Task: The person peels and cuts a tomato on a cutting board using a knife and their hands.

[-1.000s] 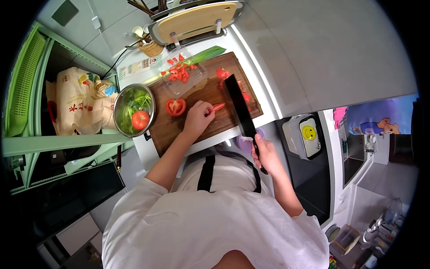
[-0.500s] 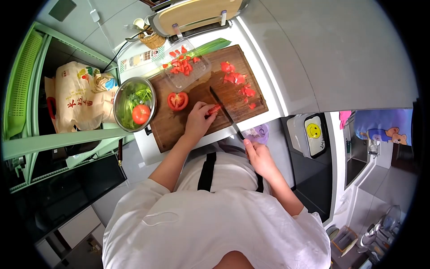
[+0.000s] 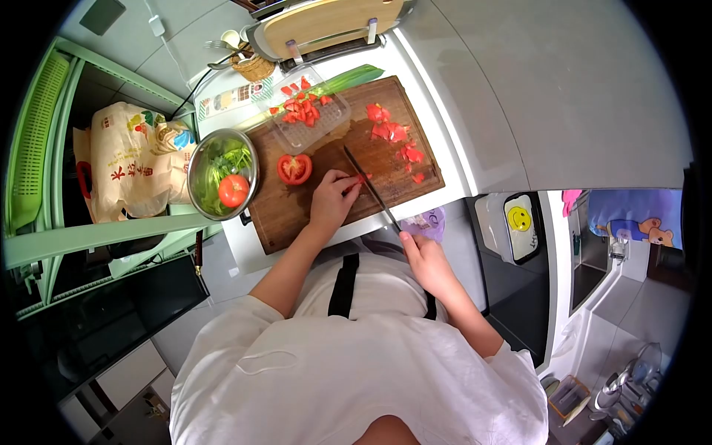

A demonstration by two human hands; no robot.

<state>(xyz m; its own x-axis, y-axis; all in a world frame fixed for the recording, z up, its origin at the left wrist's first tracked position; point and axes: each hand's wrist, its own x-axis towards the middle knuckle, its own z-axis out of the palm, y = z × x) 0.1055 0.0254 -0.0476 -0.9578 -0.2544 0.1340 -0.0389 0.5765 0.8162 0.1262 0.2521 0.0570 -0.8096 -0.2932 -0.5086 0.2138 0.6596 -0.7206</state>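
On the brown cutting board [image 3: 334, 212], my left hand [image 3: 333, 197] pinches a small tomato piece [image 3: 361, 178], mostly hidden by the fingers. My right hand [image 3: 426, 259] grips the handle of a dark knife [image 3: 377, 194], whose blade stands edge-down against the right side of that piece. A cut tomato half [image 3: 294, 169] lies left of my left hand. Chopped tomato [image 3: 390, 132] is scattered along the board's right part. More pieces [image 3: 302, 111] sit in a clear plastic tray [image 3: 305, 136] on the board's upper left, beside a green leek [image 3: 348, 79].
A steel bowl [image 3: 194, 170] with greens and a whole tomato [image 3: 233, 190] stands at the board's left. Behind are a small basket [image 3: 254, 67] and a rack with a wooden board [image 3: 326, 28]. A green shelf [image 3: 111, 239] holds a paper bag [image 3: 137, 174] at left.
The knife has turned edge-down and come left to the tomato piece since the first frame. A small slice now shows right of the blade, and the piece under my left fingers looks shorter.
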